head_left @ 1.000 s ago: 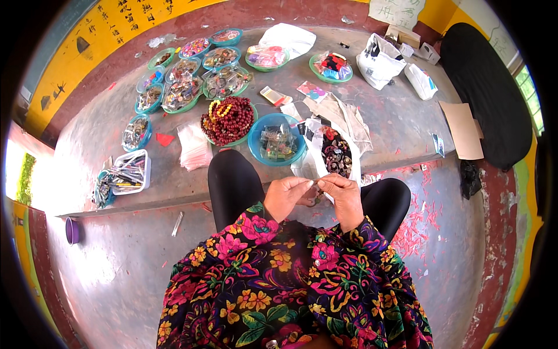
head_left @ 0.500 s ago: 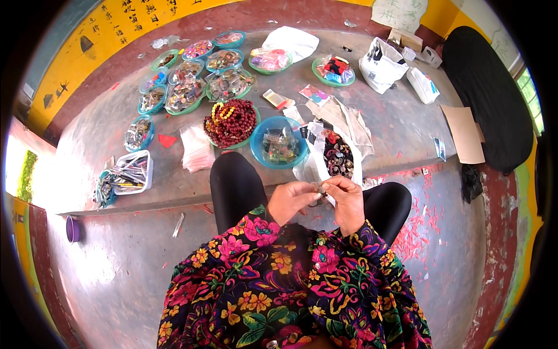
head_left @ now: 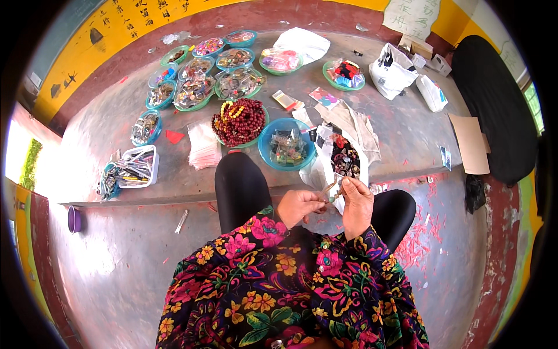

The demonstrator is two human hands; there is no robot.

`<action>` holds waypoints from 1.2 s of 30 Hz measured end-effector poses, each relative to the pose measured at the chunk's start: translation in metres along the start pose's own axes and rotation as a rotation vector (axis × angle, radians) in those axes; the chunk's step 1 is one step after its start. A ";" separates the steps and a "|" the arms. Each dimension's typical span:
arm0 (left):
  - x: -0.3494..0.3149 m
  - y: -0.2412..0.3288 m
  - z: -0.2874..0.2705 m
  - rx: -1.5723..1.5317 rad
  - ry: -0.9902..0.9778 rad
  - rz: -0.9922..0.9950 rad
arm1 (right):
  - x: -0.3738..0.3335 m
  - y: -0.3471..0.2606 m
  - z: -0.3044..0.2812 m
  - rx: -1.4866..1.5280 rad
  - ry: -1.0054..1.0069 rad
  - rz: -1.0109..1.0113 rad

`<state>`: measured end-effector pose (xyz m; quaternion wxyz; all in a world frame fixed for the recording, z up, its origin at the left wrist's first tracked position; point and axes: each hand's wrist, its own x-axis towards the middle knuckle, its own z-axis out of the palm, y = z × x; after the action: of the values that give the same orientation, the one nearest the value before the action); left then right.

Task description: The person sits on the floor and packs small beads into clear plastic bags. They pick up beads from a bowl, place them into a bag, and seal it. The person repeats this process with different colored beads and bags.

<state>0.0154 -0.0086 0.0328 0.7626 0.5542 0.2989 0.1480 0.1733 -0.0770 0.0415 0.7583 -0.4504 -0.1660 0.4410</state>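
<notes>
Between my two hands a thin brown cord bracelet (head_left: 332, 198) with small greenish beads is stretched in a loop, just above my lap. My left hand (head_left: 297, 207) pinches its left side with closed fingers. The thumb and forefinger of my right hand (head_left: 357, 205) grip the other side, a little higher. Right beyond them an open white plastic bag (head_left: 308, 172) holds a heap of dark bracelets (head_left: 345, 158). To its left a blue bowl (head_left: 264, 158) contains small clear packets (head_left: 288, 146).
A green bowl heaped with dark red bead strings (head_left: 239, 123) stands near my left knee, beside clear pouches (head_left: 204, 146). Several bowls (head_left: 242, 83) of packets lie farther left. A white basket (head_left: 156, 166) holds pens or similar sticks. A white bag (head_left: 393, 72) stands far right.
My hands have drawn slightly apart, and the cord bracelet now shows as an open loop between them. The view has shifted a little, moving the surroundings rightward and down.
</notes>
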 end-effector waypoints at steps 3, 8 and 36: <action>0.010 -0.018 -0.009 -0.048 0.011 0.001 | 0.006 0.005 -0.005 -0.125 0.021 0.021; 0.021 -0.035 -0.030 -0.275 0.231 -0.053 | 0.020 0.014 -0.028 -0.240 0.061 0.029; 0.016 -0.010 -0.121 -0.478 0.506 0.227 | 0.029 0.057 -0.077 -0.429 -0.010 0.346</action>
<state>-0.0488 0.0885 -0.0065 0.7511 0.3357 0.3716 0.4301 0.2096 -0.0832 -0.0510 0.5581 -0.6203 -0.1800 0.5210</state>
